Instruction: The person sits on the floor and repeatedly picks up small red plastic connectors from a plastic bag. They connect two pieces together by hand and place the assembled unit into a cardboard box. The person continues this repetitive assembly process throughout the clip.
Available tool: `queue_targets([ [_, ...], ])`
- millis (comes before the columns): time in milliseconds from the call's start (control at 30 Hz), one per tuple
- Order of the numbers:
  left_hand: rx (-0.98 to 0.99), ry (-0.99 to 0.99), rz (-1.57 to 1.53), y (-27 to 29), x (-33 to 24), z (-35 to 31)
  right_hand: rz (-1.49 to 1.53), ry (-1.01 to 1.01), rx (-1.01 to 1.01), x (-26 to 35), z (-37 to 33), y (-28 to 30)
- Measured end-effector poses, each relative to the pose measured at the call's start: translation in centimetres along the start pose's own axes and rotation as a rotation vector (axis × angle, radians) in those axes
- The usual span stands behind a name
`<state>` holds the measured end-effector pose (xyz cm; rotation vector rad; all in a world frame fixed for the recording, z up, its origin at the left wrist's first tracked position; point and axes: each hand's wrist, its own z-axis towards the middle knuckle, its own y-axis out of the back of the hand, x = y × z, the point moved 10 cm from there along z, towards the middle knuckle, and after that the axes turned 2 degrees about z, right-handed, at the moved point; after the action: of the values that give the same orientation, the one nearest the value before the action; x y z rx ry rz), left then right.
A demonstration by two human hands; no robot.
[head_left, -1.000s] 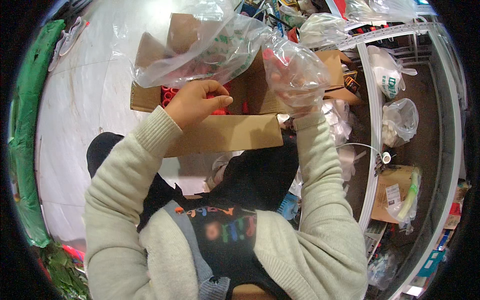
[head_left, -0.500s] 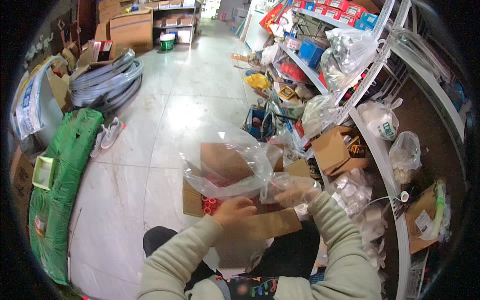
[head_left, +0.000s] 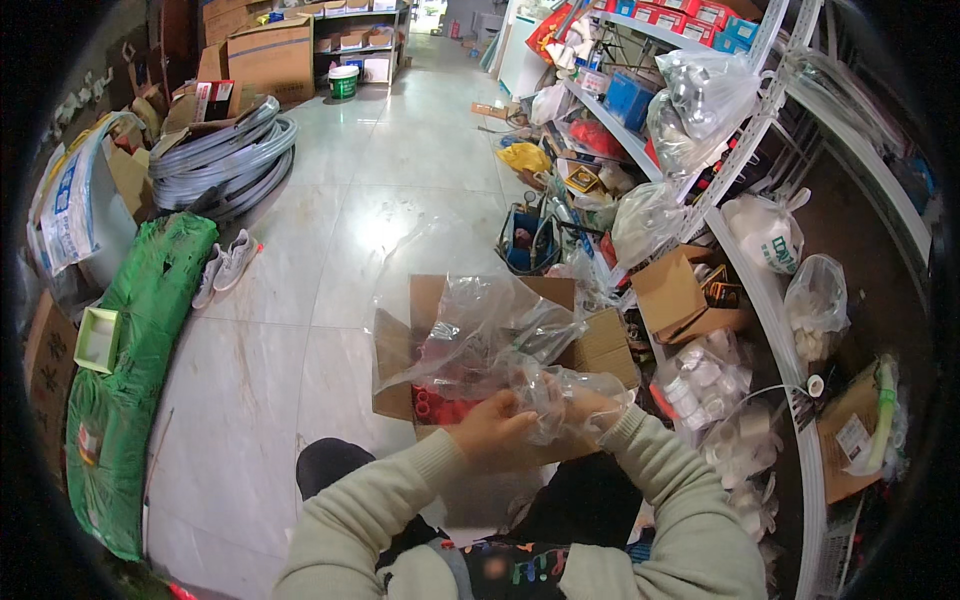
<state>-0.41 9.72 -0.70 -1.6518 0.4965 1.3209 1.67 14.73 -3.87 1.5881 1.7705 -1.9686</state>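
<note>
Before my knees stands an open cardboard box (head_left: 394, 392) with its flaps spread. Small red ring-shaped fittings (head_left: 432, 405) lie inside it. A large transparent plastic bag (head_left: 470, 325) spreads over the box opening, its film crumpled toward me. My left hand (head_left: 492, 428) pinches the gathered film near the box's front edge. Close beside it, my right hand (head_left: 590, 405) grips the same bag, its fingers partly covered by the film. Whether anything else sits in the bunched plastic I cannot tell.
Metal shelving (head_left: 770, 290) with bagged parts runs along the right. Beside it are another open carton (head_left: 668, 300) and a bag of white fittings (head_left: 700, 385). At the left lie a green wrapped bundle (head_left: 140, 390), grey shoes (head_left: 228, 268) and coiled hose (head_left: 225, 160).
The bag's wide, rounded mouth has collapsed into crumpled film. My hands have come closer together, with the film now bunched between them. The view has shifted slightly.
</note>
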Motion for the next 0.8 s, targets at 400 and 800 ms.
queue_targets([
  [400,-0.100,0.101,0.096,2.3,2.2,-0.5,3.636,-1.268,0.928,-1.2,-1.1,-3.8],
  [800,0.025,0.125,0.237,0.1,3.8,-2.1,2.789,-1.540,0.772,1.8,-5.1,-4.1],
])
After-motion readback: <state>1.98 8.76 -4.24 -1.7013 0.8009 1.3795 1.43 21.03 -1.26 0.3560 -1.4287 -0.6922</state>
